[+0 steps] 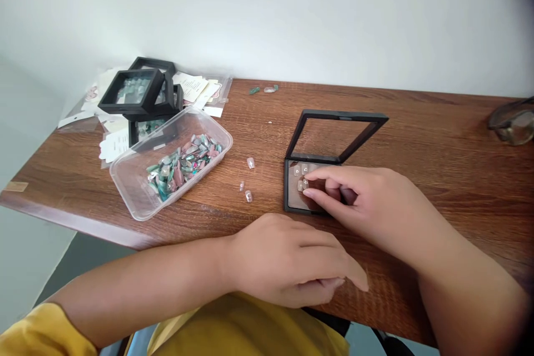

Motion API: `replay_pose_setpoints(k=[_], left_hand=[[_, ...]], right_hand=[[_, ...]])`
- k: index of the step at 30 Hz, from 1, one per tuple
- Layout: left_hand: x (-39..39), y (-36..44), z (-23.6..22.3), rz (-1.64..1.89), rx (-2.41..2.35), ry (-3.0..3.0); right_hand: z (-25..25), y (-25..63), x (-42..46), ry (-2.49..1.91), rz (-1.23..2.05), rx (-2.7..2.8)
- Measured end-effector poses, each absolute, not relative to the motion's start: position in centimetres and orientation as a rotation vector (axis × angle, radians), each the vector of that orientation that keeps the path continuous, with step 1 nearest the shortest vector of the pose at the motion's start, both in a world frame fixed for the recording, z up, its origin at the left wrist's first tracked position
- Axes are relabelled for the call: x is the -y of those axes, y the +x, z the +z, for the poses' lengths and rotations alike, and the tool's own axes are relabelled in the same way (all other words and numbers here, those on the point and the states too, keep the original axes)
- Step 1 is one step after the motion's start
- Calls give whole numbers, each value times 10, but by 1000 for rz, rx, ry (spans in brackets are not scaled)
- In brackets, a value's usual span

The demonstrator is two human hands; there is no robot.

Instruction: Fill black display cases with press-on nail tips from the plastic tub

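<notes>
Left hand (287, 258) rests loosely curled, empty; right hand (354, 200) pinches a clear stone (302, 184) in the open case (311, 186)

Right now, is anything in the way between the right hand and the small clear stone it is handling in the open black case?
Nothing visible. The right hand already has its fingertips on the clear stone inside the open black case, whose lid is tilted back behind it. The left hand rests nearer the table edge, apart from the case.
</notes>
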State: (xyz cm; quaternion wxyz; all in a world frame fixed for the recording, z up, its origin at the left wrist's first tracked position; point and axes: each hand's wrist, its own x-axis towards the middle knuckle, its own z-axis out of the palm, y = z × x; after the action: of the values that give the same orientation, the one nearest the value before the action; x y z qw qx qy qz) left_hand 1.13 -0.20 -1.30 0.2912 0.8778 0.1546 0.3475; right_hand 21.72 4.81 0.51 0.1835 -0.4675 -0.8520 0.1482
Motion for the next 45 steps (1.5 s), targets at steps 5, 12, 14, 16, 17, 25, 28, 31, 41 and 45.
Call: replay_pose_setpoints(k=[5,12,14,16,17,25,28,31,41,45], left_hand=[[2,11,-13,886,-438,2344],[1,8,-15,851,-415,2418],[1,7,-16,792,-404,2473],[2,6,-15,763,-406,2525],[2,6,-14,768,-417,2546],[1,3,-11,678,-594,2515],[2,2,-13,671,-670,2532],[5,1,-14,654,-728,2567],[13,-8,-14,721,-968,2695],[16,-10,-15,718,-978,2728]], right_hand=[[7,216,-47,-1326,456,2387],[15,213,-43,-1340,426,2370],[17,214,-43,-1304,467,2347],[17,216,-44,-1266,528,2294],[17,217,-46,-1255,545,2263],[9,225,-57,-1196,495,1922],[4,230,-60,-1192,458,1808],[-1,236,-63,-1198,430,1660],[16,252,10,-811,903,1241],[60,276,43,-635,1001,1174]])
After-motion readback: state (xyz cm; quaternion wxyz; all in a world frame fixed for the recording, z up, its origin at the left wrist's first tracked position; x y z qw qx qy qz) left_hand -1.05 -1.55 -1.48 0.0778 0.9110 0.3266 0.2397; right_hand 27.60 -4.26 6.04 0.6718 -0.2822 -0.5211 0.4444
